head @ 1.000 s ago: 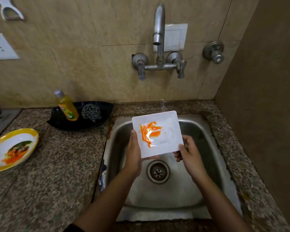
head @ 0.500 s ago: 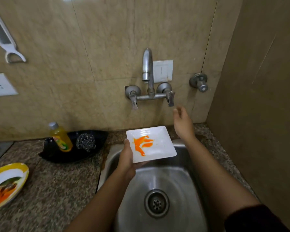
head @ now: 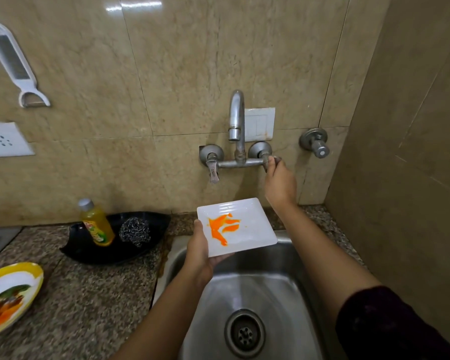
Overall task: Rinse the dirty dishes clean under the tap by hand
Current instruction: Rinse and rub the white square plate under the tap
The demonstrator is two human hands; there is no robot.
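Observation:
My left hand grips the left edge of a square white plate smeared with orange sauce, holding it over the back of the steel sink. My right hand reaches up to the wall and its fingers curl round the right tap handle. The tap spout hangs above the plate with no water running. A yellow-rimmed plate with orange and green leftovers lies on the counter at far left.
A black dish at the back of the granite counter holds a yellow soap bottle and a steel scrubber. A second valve juts from the wall at right. The side wall stands close on the right.
My right hand let go of the plate, rose to the wall and took hold of the right tap handle. My left hand lifted the plate toward the spout.

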